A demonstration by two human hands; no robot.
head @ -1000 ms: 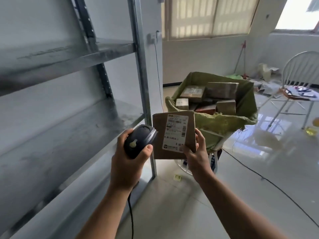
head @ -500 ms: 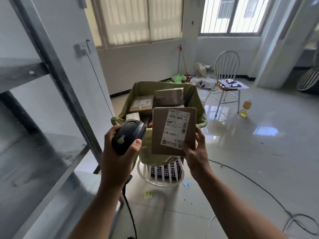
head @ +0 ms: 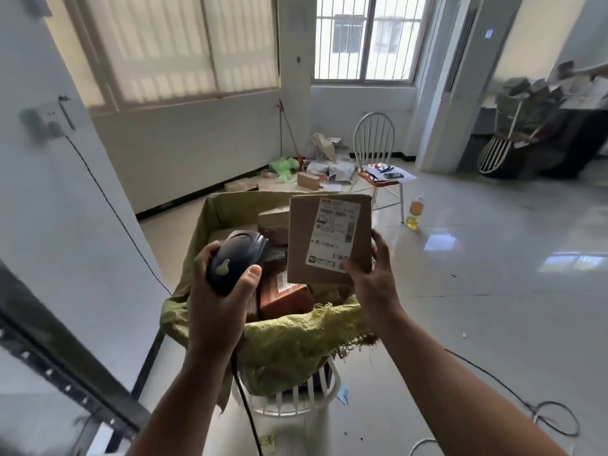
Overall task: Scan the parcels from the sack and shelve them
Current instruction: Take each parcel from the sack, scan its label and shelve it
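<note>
The right hand is holding one flat cardboard parcel upright in the middle of the frame. Its thumb is pressing on the lower right corner of the single white label, and its fingers are curling round the parcel's right edge from behind. The label is facing the camera. The parcel is hanging in the air above the far side of the sack, and touching only this hand.

Left of centre, the left hand is gripping one dark scanner, with fingers wrapping its handle and the thumb lying across its side. The scanner's head is sitting just beside the parcel's left edge, with a gap between them. Its black cable is trailing down toward the bottom of the frame.

One green woven sack is standing open below both hands, resting on a white slatted stand. Inside it, at least three more parcels are showing. One is a brown box behind the scanner, one is a reddish box between the wrists, and one is a pale flat one at the left. Any others are hiding under these, so I cannot count them.

One grey metal shelf frame is crossing the lower left corner. In the upper middle, one white chair is standing near one bottle of yellow liquid on the floor.
</note>
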